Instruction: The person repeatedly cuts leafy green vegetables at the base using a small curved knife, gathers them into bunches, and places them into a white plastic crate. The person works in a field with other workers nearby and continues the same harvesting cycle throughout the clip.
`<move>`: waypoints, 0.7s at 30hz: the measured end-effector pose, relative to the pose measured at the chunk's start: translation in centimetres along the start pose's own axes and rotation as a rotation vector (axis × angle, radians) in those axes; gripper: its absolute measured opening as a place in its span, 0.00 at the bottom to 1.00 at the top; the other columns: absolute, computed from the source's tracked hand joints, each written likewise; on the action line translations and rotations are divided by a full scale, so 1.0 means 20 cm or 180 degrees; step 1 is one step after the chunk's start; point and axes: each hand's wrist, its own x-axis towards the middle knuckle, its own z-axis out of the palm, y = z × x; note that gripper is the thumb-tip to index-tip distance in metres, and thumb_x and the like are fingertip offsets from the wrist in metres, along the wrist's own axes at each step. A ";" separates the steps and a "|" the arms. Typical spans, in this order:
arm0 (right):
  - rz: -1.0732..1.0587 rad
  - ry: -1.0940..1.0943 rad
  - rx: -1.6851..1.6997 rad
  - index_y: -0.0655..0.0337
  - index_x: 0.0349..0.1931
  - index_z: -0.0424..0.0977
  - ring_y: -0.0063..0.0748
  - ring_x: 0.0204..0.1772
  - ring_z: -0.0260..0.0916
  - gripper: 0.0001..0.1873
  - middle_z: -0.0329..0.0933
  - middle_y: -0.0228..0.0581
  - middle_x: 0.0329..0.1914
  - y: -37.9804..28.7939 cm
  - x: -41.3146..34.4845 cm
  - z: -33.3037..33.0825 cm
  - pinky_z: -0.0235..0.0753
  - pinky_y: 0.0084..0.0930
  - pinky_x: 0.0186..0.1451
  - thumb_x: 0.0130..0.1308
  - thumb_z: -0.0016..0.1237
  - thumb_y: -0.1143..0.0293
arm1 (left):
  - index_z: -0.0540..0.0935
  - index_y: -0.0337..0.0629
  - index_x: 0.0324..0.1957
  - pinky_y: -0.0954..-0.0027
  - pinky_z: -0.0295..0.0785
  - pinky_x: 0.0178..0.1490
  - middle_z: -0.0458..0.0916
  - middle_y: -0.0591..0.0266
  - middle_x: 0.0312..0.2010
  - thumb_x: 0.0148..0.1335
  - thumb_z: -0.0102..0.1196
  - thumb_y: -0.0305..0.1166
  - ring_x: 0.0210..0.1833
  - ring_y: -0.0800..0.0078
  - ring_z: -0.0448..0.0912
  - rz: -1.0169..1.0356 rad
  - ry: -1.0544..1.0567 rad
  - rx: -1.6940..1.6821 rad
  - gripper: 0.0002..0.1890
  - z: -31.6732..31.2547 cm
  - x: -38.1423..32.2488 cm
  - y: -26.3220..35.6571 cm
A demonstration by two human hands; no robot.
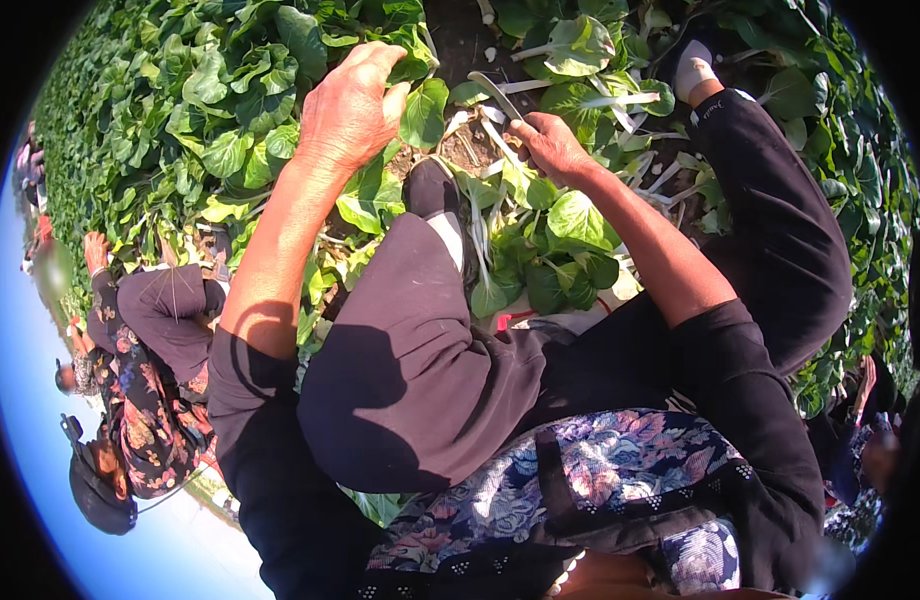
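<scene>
My right hand [553, 148] grips a knife with a narrow, slightly curved metal blade [496, 94]. Its handle is hidden inside my fist, and the blade points up and left over soil and pale stems. Over the edge of the standing leafy greens [235, 97], my left hand [351, 105] has its thumb and forefinger apart. A broad green leaf [425, 112] lies right beside that thumb. The palm and the other fingers are turned away from view. Cut leafy greens with white stalks [572, 247] lie in a heap between my legs, below my right hand.
My dark shoe [432, 187] stands on the ground just below the hands. Loose cut greens [617, 97] are strewn to the right. A co-worker in floral clothing [156, 420] crouches at left, with other people farther off. Another person [865, 420] is at the right rim.
</scene>
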 end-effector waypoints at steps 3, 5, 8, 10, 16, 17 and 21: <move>-0.0686 0.0315 -0.0949 0.69 0.34 0.71 0.52 0.33 0.74 0.22 0.74 0.56 0.27 -0.02 0.11 0.06 0.71 0.43 0.38 0.67 0.42 0.54 | 0.72 0.46 0.55 0.55 0.74 0.47 0.75 0.58 0.49 0.55 0.58 0.34 0.46 0.53 0.78 0.0174 -0.0506 0.0534 0.23 0.15 0.18 -0.04; -0.0961 0.0521 -0.1262 0.68 0.36 0.69 0.61 0.39 0.73 0.18 0.75 0.60 0.32 -0.05 0.19 0.07 0.70 0.49 0.43 0.67 0.42 0.57 | 0.69 0.47 0.57 0.55 0.72 0.47 0.73 0.51 0.46 0.56 0.57 0.34 0.46 0.50 0.76 -0.0302 -0.1224 0.0824 0.25 0.22 0.21 -0.09; -0.0914 0.0326 -0.1821 0.66 0.34 0.67 0.60 0.39 0.73 0.17 0.75 0.58 0.31 -0.08 0.27 0.09 0.71 0.49 0.43 0.66 0.42 0.58 | 0.71 0.47 0.55 0.56 0.72 0.47 0.75 0.52 0.42 0.56 0.57 0.34 0.45 0.51 0.77 -0.0696 -0.1317 0.0884 0.23 0.28 0.09 -0.14; -0.1076 0.0295 -0.2105 0.66 0.34 0.66 0.59 0.39 0.74 0.16 0.75 0.57 0.30 -0.10 0.32 0.09 0.72 0.49 0.42 0.67 0.41 0.59 | 0.76 0.48 0.50 0.57 0.73 0.43 0.76 0.54 0.40 0.56 0.57 0.34 0.40 0.52 0.78 -0.0694 -0.0688 0.0576 0.18 0.34 0.01 -0.15; -0.1116 0.0273 -0.1984 0.64 0.34 0.66 0.59 0.38 0.73 0.15 0.75 0.55 0.29 -0.12 0.32 0.06 0.72 0.48 0.41 0.68 0.39 0.59 | 0.80 0.48 0.43 0.60 0.72 0.36 0.76 0.56 0.30 0.55 0.59 0.32 0.34 0.54 0.78 -0.0888 -0.0042 0.0380 0.12 0.42 -0.13 -0.17; -0.1060 0.0248 -0.1900 0.64 0.34 0.67 0.59 0.38 0.73 0.15 0.75 0.55 0.29 -0.12 0.31 0.06 0.72 0.48 0.41 0.68 0.39 0.59 | 0.80 0.48 0.42 0.60 0.72 0.35 0.76 0.57 0.30 0.54 0.59 0.31 0.33 0.55 0.78 -0.0816 -0.0022 0.0301 0.12 0.41 -0.15 -0.18; -0.1145 0.0216 -0.2047 0.64 0.34 0.68 0.59 0.37 0.74 0.15 0.76 0.55 0.29 -0.12 0.35 0.08 0.72 0.48 0.41 0.68 0.39 0.59 | 0.82 0.51 0.42 0.63 0.73 0.33 0.77 0.59 0.29 0.53 0.61 0.29 0.31 0.57 0.78 -0.0624 0.0150 0.0232 0.12 0.44 -0.20 -0.17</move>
